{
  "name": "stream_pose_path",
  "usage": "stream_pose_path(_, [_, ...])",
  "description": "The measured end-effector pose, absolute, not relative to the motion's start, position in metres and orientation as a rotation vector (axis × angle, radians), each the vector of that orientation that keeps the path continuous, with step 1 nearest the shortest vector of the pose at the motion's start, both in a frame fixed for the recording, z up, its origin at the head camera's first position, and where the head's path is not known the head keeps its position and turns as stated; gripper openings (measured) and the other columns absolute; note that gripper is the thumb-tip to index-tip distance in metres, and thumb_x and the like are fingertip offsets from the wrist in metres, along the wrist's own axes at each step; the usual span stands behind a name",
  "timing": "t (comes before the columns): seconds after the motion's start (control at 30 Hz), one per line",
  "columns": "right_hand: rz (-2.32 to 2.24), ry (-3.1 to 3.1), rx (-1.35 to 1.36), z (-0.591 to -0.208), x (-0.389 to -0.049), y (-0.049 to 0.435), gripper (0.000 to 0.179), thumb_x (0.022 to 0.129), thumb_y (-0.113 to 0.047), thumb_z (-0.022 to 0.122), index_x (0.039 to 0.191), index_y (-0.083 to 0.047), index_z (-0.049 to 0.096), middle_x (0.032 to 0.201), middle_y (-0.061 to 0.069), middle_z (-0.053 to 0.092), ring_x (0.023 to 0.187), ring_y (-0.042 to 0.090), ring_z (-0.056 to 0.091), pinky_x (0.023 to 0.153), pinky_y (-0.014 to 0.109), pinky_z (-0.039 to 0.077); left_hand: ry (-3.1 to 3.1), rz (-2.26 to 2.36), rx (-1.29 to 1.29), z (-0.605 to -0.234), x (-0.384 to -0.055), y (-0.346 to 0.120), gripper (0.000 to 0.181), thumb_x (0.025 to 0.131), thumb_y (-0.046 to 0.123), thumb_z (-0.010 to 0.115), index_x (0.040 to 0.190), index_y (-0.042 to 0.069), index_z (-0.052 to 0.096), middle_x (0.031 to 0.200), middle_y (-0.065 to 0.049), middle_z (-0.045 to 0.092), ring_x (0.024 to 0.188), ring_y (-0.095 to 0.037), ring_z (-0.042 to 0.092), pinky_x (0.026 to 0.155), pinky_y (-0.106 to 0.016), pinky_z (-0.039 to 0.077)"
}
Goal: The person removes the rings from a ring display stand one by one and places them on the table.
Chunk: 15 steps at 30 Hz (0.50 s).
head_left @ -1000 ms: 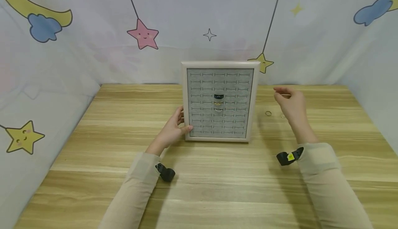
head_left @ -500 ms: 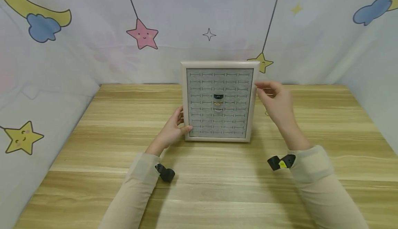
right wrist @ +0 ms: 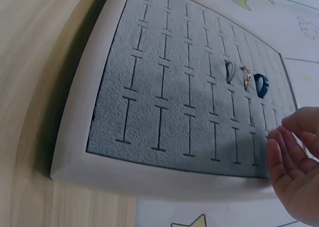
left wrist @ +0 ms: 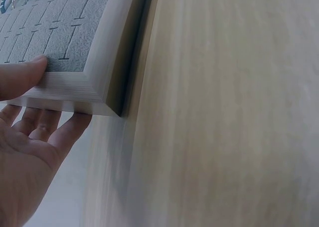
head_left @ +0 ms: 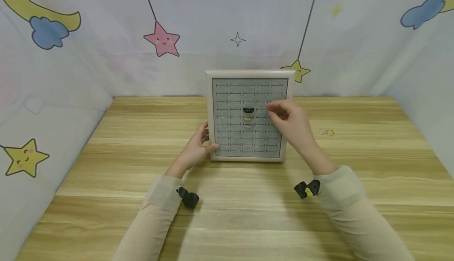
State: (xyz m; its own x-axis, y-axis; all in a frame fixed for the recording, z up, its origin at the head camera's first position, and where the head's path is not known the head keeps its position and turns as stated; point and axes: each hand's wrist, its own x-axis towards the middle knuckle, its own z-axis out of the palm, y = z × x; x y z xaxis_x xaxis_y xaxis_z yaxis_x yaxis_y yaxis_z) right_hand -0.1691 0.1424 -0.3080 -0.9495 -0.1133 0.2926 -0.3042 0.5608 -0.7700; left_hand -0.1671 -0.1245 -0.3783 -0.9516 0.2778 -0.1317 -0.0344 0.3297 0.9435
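A white-framed ring display board [head_left: 228, 139] with grey slotted felt stands tilted up on the table. My left hand [head_left: 196, 145] grips its lower left side; in the left wrist view the thumb [left wrist: 25, 77] lies over the front of the frame and the fingers are behind. Three rings sit in the middle column: a dark blue ring [head_left: 248, 110], a gold ring [head_left: 248, 118] and a silver ring [head_left: 248, 126]. My right hand [head_left: 292, 125] is over the board's right part, thumb and fingertips drawn together close to the felt; I cannot tell whether something small is between them.
Two thin loose rings, one paler [head_left: 321, 132] and one gold-toned [head_left: 330, 132], lie on the wooden table [head_left: 227, 213] right of the board. Behind it hangs a white curtain [head_left: 198, 17] printed with stars and clouds.
My right hand has moved left from above the loose rings, past the frame's right edge, to the felt. The left hand and board have stayed put.
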Motion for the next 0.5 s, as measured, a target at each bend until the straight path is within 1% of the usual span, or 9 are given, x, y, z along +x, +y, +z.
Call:
stream_pose_path(0.1, [1.301,-2.593,0.387,-0.310,-0.169,0.135,0.021,0.091,-0.003,0.060,0.110,0.000,0.067,0.110,0.015,0.066,0.096,0.024,0.063,0.081,0.027,0.053,2.333,1.660,0.224,-0.379,-0.167,-0.125,0.076,0.090,-0.002,0.060,0.151,0.008,0.017,0.145,-0.024,0.038,0.138,-0.040,0.035,0.114,-0.051,0.033])
stream_pose_path(0.17, [1.292,-2.589,0.410,-0.310,-0.169,0.131,0.020,0.090,-0.003,0.060,0.109,0.001,0.067,0.109,0.015,0.066,0.096,0.024,0.063,0.082,0.033,0.054,2.335,1.656,0.225,-0.379,-0.167,-0.125,0.076,0.090,-0.002,0.060,0.151,0.008,0.017,0.145,-0.024,0.038,0.138,-0.040,0.035,0.113,-0.052,0.033])
stream_pose_path(0.2, [1.288,-2.587,0.421,-0.310,-0.169,0.129,0.020,0.090,-0.003,0.061,0.109,0.001,0.067,0.108,0.015,0.067,0.095,0.024,0.063,0.082,0.034,0.054,2.335,1.656,0.224,-0.379,-0.167,-0.125,0.076,0.090,-0.001,0.060,0.151,0.008,0.017,0.145,-0.024,0.038,0.138,-0.040,0.035,0.113,-0.052,0.034])
stream_pose_path(0.4, [1.270,-2.533,0.487,-0.315,-0.170,0.119,0.019,0.089,-0.001,0.062,0.107,0.000,0.068,0.106,0.014,0.067,0.091,0.022,0.064,0.076,0.031,0.055,2.327,1.660,0.224,-0.379,-0.167,-0.125,0.075,0.090,-0.001,0.060,0.151,0.008,0.017,0.145,-0.024,0.038,0.138,-0.040,0.035,0.112,-0.052,0.035])
stream_pose_path(0.5, [1.246,-2.506,0.515,-0.317,-0.170,0.115,0.019,0.089,0.000,0.061,0.106,0.000,0.068,0.108,0.014,0.066,0.092,0.023,0.064,0.076,0.032,0.055,2.326,1.664,0.227,-0.379,-0.167,-0.125,0.075,0.090,-0.002,0.060,0.150,0.008,0.018,0.145,-0.024,0.038,0.138,-0.040,0.035,0.112,-0.052,0.035])
